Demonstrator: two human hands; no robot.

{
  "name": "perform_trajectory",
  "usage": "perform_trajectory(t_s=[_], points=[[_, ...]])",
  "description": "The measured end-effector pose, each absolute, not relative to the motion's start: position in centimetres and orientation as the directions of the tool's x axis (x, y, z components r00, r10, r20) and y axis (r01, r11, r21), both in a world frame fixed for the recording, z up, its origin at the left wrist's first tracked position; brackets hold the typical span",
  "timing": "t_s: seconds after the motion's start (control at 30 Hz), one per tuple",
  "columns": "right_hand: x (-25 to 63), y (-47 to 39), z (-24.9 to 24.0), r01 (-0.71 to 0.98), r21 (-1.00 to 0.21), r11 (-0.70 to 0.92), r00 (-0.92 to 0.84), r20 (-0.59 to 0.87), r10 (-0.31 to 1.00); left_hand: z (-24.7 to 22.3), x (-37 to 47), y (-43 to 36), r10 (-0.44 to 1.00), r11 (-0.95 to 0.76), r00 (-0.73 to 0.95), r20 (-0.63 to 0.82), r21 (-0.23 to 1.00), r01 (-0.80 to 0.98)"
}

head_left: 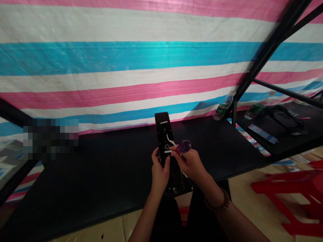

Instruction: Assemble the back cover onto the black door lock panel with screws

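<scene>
A long black panel (164, 129), like a door-lock body with a round fitting and a white wire on its face, lies lengthwise on the black table (101, 168). My left hand (159, 172) grips the panel's left edge near its middle. My right hand (189, 163) holds a screwdriver with a translucent purple handle (184, 146), its tip pointing at the panel's face near the round fitting. A beaded bracelet sits on my right wrist.
A striped pink, white and blue tarp (126, 67) hangs behind the table. Two plastic bottles (223, 108) lie at the right by a black frame post. A second table (282, 131) holds dark items. A red stool (295, 198) stands at the right.
</scene>
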State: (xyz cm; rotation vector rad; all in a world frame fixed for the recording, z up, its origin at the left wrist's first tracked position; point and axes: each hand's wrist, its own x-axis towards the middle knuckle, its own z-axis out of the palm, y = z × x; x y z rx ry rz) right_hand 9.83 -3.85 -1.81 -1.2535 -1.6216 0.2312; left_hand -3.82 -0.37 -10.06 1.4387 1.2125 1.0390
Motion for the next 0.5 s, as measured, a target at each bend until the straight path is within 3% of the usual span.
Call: perform_trajectory(t_s=[0.1, 0.2, 0.4, 0.5], points=[[10.1, -3.4, -2.2, 0.428, -0.817, 0.387, 0.224, 0.511, 0.83, -10.0, -3.8, -0.3, 0.99, -0.043, 0.138, 0.019, 0.984, 0.173], [10.5, -3.2, -2.3, 0.298, -0.876, 0.381, 0.269, 0.459, 0.847, -10.0, -3.8, -0.3, 0.992, -0.032, 0.127, 0.012, 0.986, 0.161], [10.6, -3.9, -0.6, 0.48, -0.773, 0.414, 0.084, 0.511, 0.856, -10.6, -3.9, -0.3, 0.988, -0.027, 0.153, 0.017, 0.998, 0.063], [10.1, -3.9, -0.5, 0.529, -0.72, 0.449, 0.112, 0.584, 0.804, -10.8, -4.0, -0.4, 0.988, -0.021, 0.156, 0.015, 0.999, 0.04]])
